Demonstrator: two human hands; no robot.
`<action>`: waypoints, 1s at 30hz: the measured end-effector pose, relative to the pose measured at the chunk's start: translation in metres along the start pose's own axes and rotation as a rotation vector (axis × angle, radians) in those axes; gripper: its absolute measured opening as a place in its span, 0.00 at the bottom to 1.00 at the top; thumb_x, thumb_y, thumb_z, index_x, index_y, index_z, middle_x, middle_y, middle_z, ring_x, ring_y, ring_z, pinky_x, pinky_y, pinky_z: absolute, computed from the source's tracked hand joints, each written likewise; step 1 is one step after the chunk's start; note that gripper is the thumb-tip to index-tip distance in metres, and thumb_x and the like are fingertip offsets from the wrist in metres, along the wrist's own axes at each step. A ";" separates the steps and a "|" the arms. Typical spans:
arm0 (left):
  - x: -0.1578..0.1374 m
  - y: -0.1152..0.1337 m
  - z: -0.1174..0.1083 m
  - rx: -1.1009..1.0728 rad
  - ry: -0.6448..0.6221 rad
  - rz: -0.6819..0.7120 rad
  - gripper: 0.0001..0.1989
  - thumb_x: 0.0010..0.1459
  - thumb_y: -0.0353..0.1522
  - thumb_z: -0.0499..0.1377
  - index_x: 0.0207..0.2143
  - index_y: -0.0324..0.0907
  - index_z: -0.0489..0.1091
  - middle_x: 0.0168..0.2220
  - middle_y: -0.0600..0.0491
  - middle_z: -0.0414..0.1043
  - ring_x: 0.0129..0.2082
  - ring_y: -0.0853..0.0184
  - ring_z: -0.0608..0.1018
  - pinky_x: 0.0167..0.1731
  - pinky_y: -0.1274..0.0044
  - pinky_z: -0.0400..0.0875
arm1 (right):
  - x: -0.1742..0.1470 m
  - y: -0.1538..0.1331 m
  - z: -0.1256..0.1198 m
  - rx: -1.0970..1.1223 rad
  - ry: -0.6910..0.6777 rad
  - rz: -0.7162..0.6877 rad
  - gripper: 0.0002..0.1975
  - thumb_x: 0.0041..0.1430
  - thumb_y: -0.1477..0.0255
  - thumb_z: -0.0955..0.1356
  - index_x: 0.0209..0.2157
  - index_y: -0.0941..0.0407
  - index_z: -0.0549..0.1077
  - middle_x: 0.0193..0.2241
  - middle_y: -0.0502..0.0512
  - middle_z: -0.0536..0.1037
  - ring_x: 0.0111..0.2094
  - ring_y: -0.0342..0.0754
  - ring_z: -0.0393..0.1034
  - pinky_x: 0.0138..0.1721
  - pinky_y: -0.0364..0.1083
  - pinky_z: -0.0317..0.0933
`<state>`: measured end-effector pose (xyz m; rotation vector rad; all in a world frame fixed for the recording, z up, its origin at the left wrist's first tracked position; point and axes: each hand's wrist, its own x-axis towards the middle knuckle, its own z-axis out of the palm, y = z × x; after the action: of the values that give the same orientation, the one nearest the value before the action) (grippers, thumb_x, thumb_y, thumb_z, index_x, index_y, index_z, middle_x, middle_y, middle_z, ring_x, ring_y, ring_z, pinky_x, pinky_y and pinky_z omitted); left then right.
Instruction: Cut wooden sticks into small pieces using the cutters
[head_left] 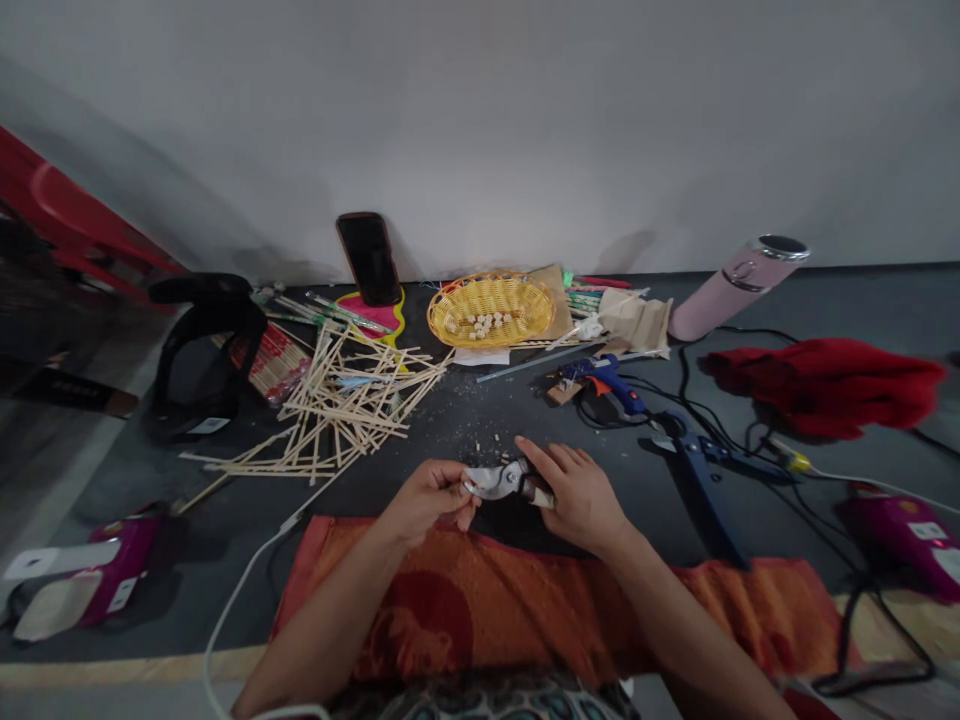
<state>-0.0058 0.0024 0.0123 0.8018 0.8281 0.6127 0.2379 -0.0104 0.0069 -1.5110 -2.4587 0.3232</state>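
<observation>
My right hand [576, 492] is closed round the handles of a pair of pruning shears [495, 481], whose silver blades point left. My left hand [435, 492] is closed in a pinch right at the blade tips. What sits between its fingers is too small to make out; a pale bit shows there. Just beyond the shears, several tiny cut pieces of stick [480, 447] lie on the dark table. A yellow wicker basket [529, 300] farther back holds a small cluster of similar pale pieces. To the left spreads a loose heap of thin wooden sticks [352, 405].
A glue gun [619, 388], a dark blue long-handled tool [697, 490] and tangled cables lie right. Behind them stand a pink bottle [739, 288] and a red cloth [832, 385]. A phone [369, 258] leans at the back. An orange towel [517, 600] covers the front edge.
</observation>
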 end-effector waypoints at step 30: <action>0.006 -0.009 0.004 0.324 0.243 0.286 0.14 0.58 0.40 0.58 0.31 0.37 0.74 0.24 0.50 0.77 0.15 0.77 0.60 0.17 0.83 0.53 | 0.000 -0.005 0.000 -0.061 -0.009 0.114 0.35 0.54 0.75 0.64 0.63 0.55 0.52 0.44 0.60 0.71 0.44 0.54 0.63 0.45 0.50 0.56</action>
<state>0.0026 0.0001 0.0044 1.1696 1.0608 0.8540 0.2335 -0.0122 0.0081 -1.6830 -2.4151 0.2778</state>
